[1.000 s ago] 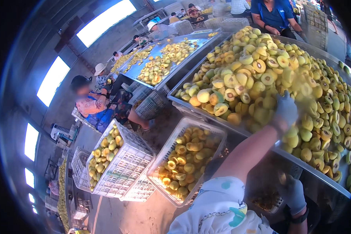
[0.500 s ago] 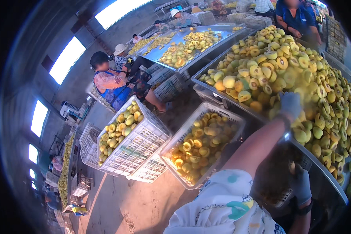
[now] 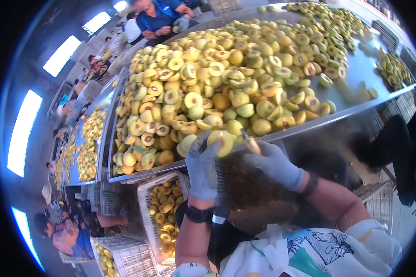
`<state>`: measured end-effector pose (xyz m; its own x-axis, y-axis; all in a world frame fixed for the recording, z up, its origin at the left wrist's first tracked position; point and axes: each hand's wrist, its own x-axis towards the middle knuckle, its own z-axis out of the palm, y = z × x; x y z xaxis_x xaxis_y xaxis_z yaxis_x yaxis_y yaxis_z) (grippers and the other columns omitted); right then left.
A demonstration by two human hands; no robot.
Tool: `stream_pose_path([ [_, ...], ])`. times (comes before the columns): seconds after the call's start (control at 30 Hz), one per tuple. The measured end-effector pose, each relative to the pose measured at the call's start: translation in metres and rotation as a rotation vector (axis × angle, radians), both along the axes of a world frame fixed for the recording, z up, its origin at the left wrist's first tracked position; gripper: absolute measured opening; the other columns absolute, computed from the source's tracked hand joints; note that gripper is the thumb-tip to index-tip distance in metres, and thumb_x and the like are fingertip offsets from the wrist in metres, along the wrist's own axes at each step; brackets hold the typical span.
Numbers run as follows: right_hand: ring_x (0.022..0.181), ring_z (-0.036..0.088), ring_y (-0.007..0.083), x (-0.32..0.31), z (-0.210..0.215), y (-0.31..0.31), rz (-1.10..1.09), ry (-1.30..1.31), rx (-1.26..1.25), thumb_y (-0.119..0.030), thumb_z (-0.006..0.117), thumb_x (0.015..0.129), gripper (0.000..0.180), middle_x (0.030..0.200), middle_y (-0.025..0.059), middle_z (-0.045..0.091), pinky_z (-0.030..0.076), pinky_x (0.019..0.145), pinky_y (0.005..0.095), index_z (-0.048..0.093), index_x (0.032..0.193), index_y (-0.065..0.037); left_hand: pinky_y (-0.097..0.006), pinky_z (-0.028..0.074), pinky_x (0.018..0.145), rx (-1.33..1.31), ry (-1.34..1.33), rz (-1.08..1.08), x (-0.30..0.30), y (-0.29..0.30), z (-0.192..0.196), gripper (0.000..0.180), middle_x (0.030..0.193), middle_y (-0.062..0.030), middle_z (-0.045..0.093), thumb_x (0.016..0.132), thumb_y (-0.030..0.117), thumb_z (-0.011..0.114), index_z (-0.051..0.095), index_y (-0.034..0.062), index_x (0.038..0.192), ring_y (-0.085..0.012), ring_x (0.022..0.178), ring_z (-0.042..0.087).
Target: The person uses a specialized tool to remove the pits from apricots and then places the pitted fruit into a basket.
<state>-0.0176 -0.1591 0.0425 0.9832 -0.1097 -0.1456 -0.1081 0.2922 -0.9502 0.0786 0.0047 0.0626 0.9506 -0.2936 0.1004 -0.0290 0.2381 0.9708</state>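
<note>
Fruit halves [image 3: 193, 100] lie on the tabletop [image 3: 360, 64], a person [image 3: 164, 18] behind it, a crate [image 3: 144, 212] at its front left.

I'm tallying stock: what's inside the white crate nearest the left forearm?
Yellow fruit halves lie inside the white crate. Whatever lies beneath the top ones, crate floor included, is covered.

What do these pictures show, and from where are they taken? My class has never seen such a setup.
There is no robot here: a head-worn camera looks down, and its wide lens bends straight edges. The wearer's gloved left hand holds a piece of cut fruit; the gloved right hand grips a small pale-handled tool. Before them, a metal tray bears a heap of cut fruit. A crate, also holding fruit, stands lower down at left.
</note>
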Motion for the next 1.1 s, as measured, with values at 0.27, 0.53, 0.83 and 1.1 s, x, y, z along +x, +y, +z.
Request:
stream_pose_path([
  [0.27, 0.063, 0.056, 0.0035, 0.005, -0.028, 0.011, 0.122, 0.119, 0.01, -0.023, 0.069, 0.09, 0.032, 0.077, -0.0027, 0.06, 0.045, 0.054, 0.0209, 0.062, 0.113, -0.001, -0.033, 0.051, 0.091, 0.112, 0.059, -0.035, -0.025, -0.018, -0.043, 0.041, 0.107, -0.0102, 0.066, 0.105, 0.035, 0.041, 0.059, -0.0002, 0.117, -0.0195, 0.099, 0.064],
  [0.53, 0.07, 0.065, 0.0392, -0.004, -0.03, 0.012, 0.081, -0.182, -0.992, -0.036, 0.066, 0.087, 0.036, 0.077, 0.0193, 0.065, 0.053, 0.061, 0.0447, 0.057, 0.102, -0.004, -0.039, 0.054, 0.082, -0.18, 0.361, 0.081, -0.022, -0.011, -0.047, 0.048, 0.096, -0.0179, 0.065, 0.105, 0.043, 0.034, 0.054, -0.0003, 0.109, -0.0282, 0.086, 0.065],
  [0.83, 0.064, 0.066, 0.0356, -0.004, -0.04, 0.022, 0.079, -0.275, -1.2, -0.032, 0.067, 0.086, 0.031, 0.07, 0.0148, 0.065, 0.053, 0.057, 0.0442, 0.053, 0.094, -0.006, -0.038, 0.055, 0.078, -0.143, 0.243, 0.129, -0.027, -0.01, -0.047, 0.048, 0.094, -0.0168, 0.064, 0.105, 0.043, 0.034, 0.054, -0.0007, 0.107, -0.0272, 0.08, 0.064],
  [1.1, 0.065, 0.066, 0.0369, -0.006, -0.045, 0.034, 0.119, -0.165, -1.139, -0.032, 0.065, 0.086, 0.033, 0.071, 0.0166, 0.066, 0.054, 0.058, 0.0455, 0.054, 0.096, -0.002, -0.036, 0.055, 0.077, 0.025, 0.144, 0.331, -0.033, -0.016, -0.06, 0.049, 0.089, -0.0137, 0.064, 0.105, 0.043, 0.033, 0.056, -0.0001, 0.103, -0.0243, 0.077, 0.064],
])
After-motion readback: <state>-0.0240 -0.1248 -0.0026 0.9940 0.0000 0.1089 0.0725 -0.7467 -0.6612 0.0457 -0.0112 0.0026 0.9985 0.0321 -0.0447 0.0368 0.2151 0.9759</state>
